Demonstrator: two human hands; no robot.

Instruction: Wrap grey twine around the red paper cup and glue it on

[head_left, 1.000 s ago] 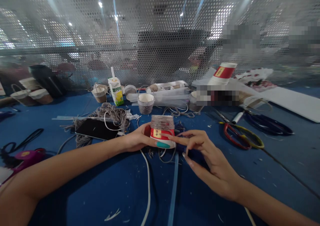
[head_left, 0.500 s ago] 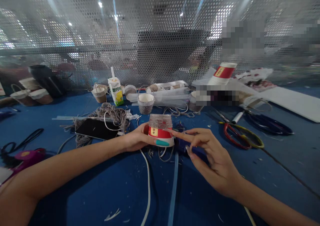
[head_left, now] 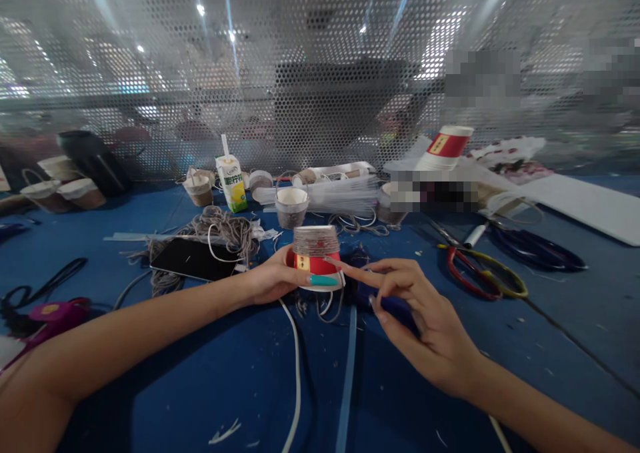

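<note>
Clasps an upturned, twine-wound red paper cup (head_left: 316, 256) in the left hand (head_left: 273, 281), just above the blue table (head_left: 200, 373) beside a phone (head_left: 195, 258), and touches its side with the forefinger of the half-open, empty right hand (head_left: 425, 319)

A dark phone (head_left: 195, 258) is lying flat on the blue table (head_left: 200, 386), touching a tangle of grey twine (head_left: 220, 229). Behind them a milk carton (head_left: 231, 183) is standing upright with a straw sticking out, and a small twine-wrapped cup (head_left: 292, 206) is sitting near it. Red-and-yellow-handled scissors (head_left: 485, 273) are lying beside dark scissors (head_left: 540, 249). A stack of red-and-white cups (head_left: 445, 147) is leaning at the back, before a perforated screen (head_left: 320, 73), and a white cable (head_left: 296, 359) is trailing toward the near edge
</note>
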